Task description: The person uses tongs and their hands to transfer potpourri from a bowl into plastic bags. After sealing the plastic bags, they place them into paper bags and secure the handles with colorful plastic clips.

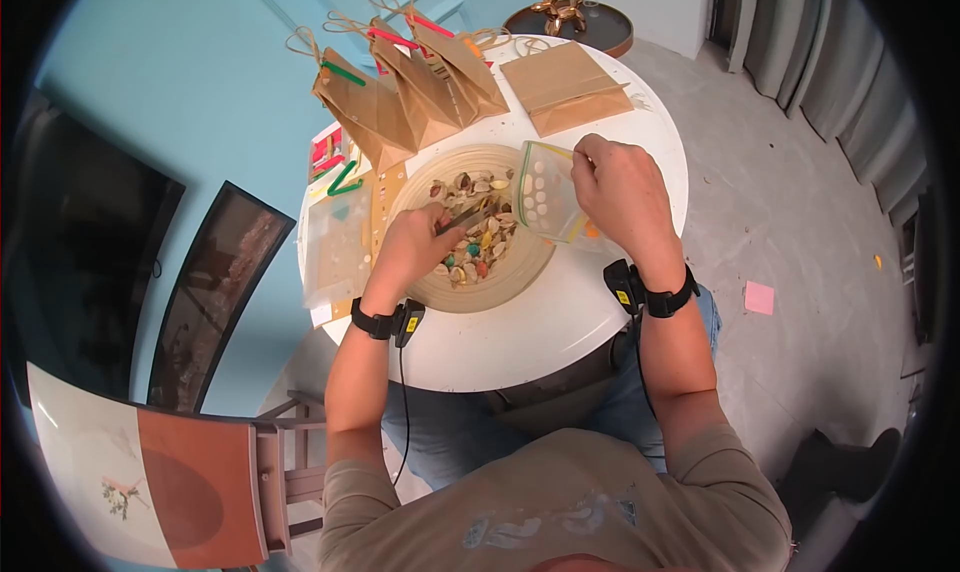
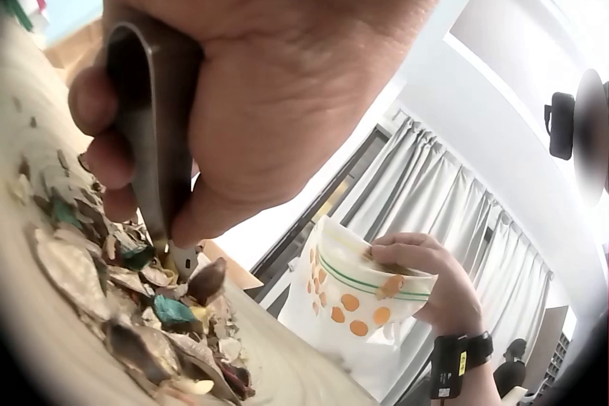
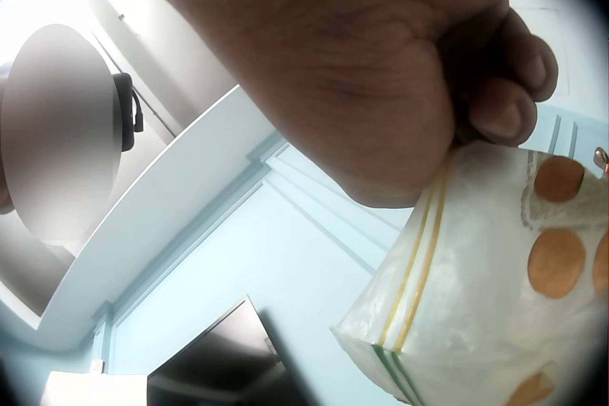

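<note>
My left hand [image 1: 405,247] grips metal tongs [image 2: 157,135] near their bent end. The tongs point down into a mix of dried petals and shells [image 1: 468,257], with teal and yellow bits among it. This mix lies in a wide, shallow, pale round tray [image 1: 530,270]. Over the tray's right side, my right hand [image 1: 630,197] pinches the top edge of a translucent zip bag [image 2: 352,297] printed with orange dots. The bag hangs with its mouth parted and turned toward the tray. The tips of the tongs are hidden among the pieces.
Several brown paper bags [image 1: 365,112] stand at the back of the white round table [image 1: 480,357]; another paper bag [image 1: 565,84] lies flat at back right. Clear plastic bags [image 1: 335,237] lie left of the tray. Behind is a small dark table [image 1: 605,30] with a balloon-dog figure.
</note>
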A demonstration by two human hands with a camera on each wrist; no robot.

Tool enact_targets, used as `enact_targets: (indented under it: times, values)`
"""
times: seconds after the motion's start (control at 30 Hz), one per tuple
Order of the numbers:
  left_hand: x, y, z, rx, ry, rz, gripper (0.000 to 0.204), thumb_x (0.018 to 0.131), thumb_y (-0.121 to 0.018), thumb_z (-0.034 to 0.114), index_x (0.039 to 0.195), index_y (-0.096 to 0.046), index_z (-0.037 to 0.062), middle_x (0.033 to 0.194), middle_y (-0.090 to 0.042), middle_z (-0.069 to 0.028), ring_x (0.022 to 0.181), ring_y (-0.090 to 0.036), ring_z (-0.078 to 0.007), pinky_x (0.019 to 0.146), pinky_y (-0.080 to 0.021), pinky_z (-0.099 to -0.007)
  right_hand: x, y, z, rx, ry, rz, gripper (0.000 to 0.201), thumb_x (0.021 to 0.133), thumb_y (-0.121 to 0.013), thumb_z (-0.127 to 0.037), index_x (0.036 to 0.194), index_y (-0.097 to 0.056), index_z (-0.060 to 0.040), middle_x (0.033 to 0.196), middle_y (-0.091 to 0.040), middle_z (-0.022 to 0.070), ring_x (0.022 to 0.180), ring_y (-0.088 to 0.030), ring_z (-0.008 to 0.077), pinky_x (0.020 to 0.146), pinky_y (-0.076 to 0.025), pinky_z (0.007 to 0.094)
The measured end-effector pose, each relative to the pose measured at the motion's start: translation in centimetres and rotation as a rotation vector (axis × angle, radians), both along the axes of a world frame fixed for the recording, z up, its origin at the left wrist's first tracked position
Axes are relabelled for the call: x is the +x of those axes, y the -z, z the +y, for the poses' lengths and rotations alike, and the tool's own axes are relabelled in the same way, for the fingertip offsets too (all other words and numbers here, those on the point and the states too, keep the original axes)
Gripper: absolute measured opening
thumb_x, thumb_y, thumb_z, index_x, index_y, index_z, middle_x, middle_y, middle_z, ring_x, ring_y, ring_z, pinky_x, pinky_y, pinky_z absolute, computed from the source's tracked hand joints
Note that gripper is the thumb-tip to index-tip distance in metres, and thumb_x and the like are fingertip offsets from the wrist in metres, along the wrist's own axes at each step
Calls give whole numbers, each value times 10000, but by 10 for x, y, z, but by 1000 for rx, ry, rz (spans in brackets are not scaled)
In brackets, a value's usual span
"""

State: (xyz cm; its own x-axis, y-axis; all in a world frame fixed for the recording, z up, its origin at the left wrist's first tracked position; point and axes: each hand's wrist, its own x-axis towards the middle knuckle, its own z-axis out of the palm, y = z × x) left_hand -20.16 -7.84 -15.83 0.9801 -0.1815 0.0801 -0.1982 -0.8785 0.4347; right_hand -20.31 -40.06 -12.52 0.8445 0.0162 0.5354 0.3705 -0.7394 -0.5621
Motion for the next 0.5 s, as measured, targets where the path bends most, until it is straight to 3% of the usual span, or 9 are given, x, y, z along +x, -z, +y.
enact_targets:
  times: [0.07, 0.5]
  values:
    - [-3, 1, 5, -6, -5, -18, 300, 971, -883, 232, 968, -743, -33, 756, -708, -177, 687, -672, -265, 681, -533, -402, 0, -1, 1, 1, -5, 7, 232, 1030, -662, -117, 898, -763, 45, 811, -743, 280, 767, -747, 476, 768, -608, 545]
    - [-41, -63, -5, -70, -53, -74, 263, 982, -884, 187, 979, -732, -28, 744, -688, -132, 640, -560, -171, 623, -475, -358, 0, 0, 12, 0, -35, 13, 235, 1037, -648, -112, 916, -761, 54, 812, -742, 285, 769, -749, 478, 771, -610, 546]
